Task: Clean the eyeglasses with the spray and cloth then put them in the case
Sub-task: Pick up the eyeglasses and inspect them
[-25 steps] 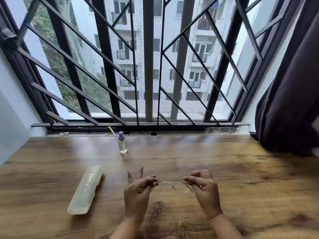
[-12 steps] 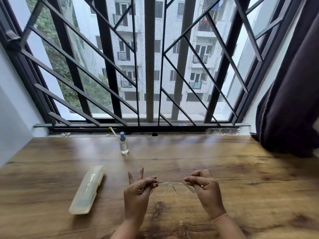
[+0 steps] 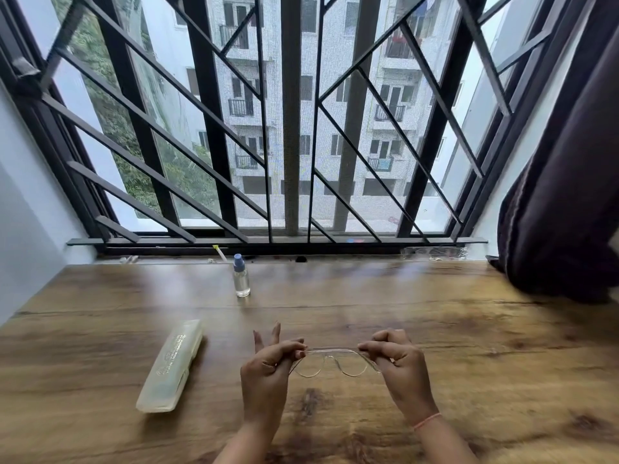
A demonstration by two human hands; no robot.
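Two hands hold one pair of clear-framed eyeglasses (image 3: 330, 361) between them, low over the near middle of the wooden table (image 3: 469, 346); whether the lenses touch the wood cannot be told. The left hand (image 3: 268, 373) pinches the left end of the frame between thumb and forefinger, and two of its other fingers point straight up. The right hand (image 3: 398, 366) has its fingers curled and pinches the right end of the frame. One thin pink band (image 3: 427, 420) circles the right wrist.

One long, pale translucent glasses case (image 3: 170, 366) lies closed and flat on the table to the left of the left hand, apart from it and slanted, its far end leaning right. One small clear spray bottle (image 3: 241, 277) with a blue cap stands upright near the far edge of the table, beyond the hands and a little to their left, well apart from the case.

Behind the table, one window with a dark metal grille (image 3: 291, 128) looks out at an apartment block. One dark curtain (image 3: 562, 195) hangs at the right, its lower folds at the table's far right corner.
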